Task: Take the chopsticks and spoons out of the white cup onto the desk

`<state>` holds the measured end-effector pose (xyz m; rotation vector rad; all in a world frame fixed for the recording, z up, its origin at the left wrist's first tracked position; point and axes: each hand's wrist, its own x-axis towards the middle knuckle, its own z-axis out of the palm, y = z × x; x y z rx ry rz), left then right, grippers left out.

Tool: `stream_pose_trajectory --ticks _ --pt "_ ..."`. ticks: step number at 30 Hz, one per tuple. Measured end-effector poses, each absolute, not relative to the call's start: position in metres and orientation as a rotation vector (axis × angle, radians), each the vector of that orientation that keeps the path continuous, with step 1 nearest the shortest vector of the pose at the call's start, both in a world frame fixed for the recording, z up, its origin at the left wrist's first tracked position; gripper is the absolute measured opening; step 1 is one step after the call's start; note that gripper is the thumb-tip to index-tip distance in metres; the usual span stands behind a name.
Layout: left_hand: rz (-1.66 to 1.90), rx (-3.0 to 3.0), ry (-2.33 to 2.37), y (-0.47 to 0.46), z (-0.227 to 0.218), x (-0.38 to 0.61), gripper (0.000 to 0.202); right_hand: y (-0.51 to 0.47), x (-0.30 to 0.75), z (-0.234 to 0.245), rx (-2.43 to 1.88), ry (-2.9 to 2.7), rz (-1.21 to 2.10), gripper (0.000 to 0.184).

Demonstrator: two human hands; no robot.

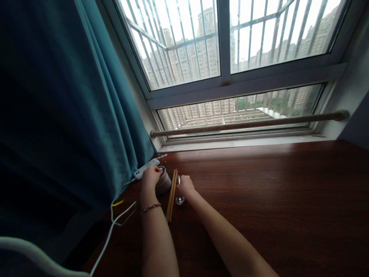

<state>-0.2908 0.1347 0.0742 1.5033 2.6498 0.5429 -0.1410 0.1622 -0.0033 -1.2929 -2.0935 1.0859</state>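
High-rise home room, teal curtain, barred window, dark wooden desk, apartment towers outside

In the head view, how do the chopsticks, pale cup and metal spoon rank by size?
1. chopsticks, clearly longest.
2. cup, partly under left hand.
3. spoon, partly hidden by right hand; 2 and 3 unsure.

Entry: 2 arms, 1 person, head-cam view.
- L forearm: bare from frame edge to wrist.
- L wrist: 1 bracelet, thin band, beaded or braided (too small to tell which), reddish-brown w/ paler bits, worn just below L hand.
- R forearm: bare as far as visible.
- R hand: bare; finger detail too small to make out.
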Motion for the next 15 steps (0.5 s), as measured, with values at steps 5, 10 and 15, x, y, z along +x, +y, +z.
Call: stream_pose_trajectory --ticks 5,10,15 --pt "0.554 1.534 2.63 0.131 0.079 -0.29 0.021 0.157 -0.136 0.031 -0.828 -2.059 0.859 0.017" --pt "0.601 1.573 2.575 0.129 0.083 -0.29 0.019 0.155 -0.149 0.035 -0.58 -2.051 0.873 0.044" --pt "0.654 1.588 2.516 0.13 0.084 -0.294 0.016 0.163 -0.157 0.02 -0.532 -2.056 0.973 0.052"
